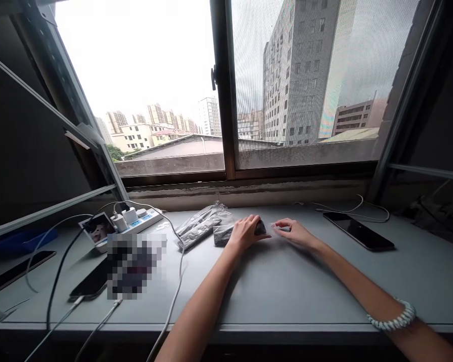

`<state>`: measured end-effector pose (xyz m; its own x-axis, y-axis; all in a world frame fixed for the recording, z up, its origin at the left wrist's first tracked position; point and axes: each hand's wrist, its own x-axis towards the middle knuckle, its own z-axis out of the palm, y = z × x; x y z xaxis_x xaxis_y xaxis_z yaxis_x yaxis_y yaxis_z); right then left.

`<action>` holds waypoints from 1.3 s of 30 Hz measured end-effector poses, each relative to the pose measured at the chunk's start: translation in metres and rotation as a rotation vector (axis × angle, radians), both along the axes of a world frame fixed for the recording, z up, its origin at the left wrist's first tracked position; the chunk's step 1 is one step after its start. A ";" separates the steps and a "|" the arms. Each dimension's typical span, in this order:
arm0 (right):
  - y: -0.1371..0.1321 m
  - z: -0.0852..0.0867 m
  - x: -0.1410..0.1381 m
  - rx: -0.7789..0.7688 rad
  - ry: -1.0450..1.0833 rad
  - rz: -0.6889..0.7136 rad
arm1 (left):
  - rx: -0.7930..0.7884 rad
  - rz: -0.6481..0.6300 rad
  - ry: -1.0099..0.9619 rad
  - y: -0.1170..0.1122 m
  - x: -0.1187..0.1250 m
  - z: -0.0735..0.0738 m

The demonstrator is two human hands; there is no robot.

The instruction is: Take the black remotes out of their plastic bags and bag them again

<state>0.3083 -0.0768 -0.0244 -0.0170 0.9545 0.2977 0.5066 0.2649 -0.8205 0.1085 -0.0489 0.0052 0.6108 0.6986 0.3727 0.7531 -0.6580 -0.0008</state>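
Note:
My left hand (244, 232) is closed over a dark grey, textured item (222, 236) lying on the desk; its ends show on either side of the fingers. What the item is, I cannot tell. Just to the right, my right hand (295, 233) pinches with thumb and fingertips at what looks like a bit of clear plastic film (271, 229) by the item's right end. Beside the left hand lie dark items in clear plastic bags (200, 229), crumpled and overlapping.
A black phone (358, 231) lies at right near a white cable (375, 213). At left are a power strip (145, 219) with plugs, a charging phone (92, 281), another dark phone (18, 274) and a blue tray (26, 244). Another cable (180, 274) crosses the desk. A window stands behind.

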 end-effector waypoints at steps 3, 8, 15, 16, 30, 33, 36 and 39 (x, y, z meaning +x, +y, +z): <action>-0.002 0.002 0.000 -0.054 0.081 0.027 | 0.022 -0.017 -0.010 0.000 0.000 -0.001; -0.005 0.008 0.000 -0.108 0.212 0.094 | 0.021 -0.042 -0.004 -0.003 0.001 0.000; -0.010 0.012 -0.005 -0.134 0.256 0.087 | 0.029 -0.061 -0.014 -0.006 0.005 0.000; -0.010 0.012 -0.006 -0.133 0.251 0.074 | 0.027 -0.065 -0.020 -0.005 0.005 -0.001; -0.026 0.025 -0.017 -0.204 0.147 0.102 | -0.004 -0.054 -0.005 -0.010 0.004 -0.007; -0.024 0.023 -0.014 -0.187 0.142 0.094 | 0.004 -0.073 -0.003 -0.011 0.007 -0.008; -0.021 0.020 -0.010 -0.180 0.097 0.070 | 0.019 -0.083 -0.013 -0.012 0.010 -0.008; -0.019 0.017 -0.008 -0.195 0.076 0.068 | 0.032 -0.107 -0.013 -0.012 0.010 -0.008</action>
<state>0.3005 -0.0958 -0.0070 -0.0680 0.9916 0.1103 0.4272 0.1289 -0.8949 0.1189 -0.0612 -0.0027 0.6766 0.6169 0.4021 0.6783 -0.7347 -0.0141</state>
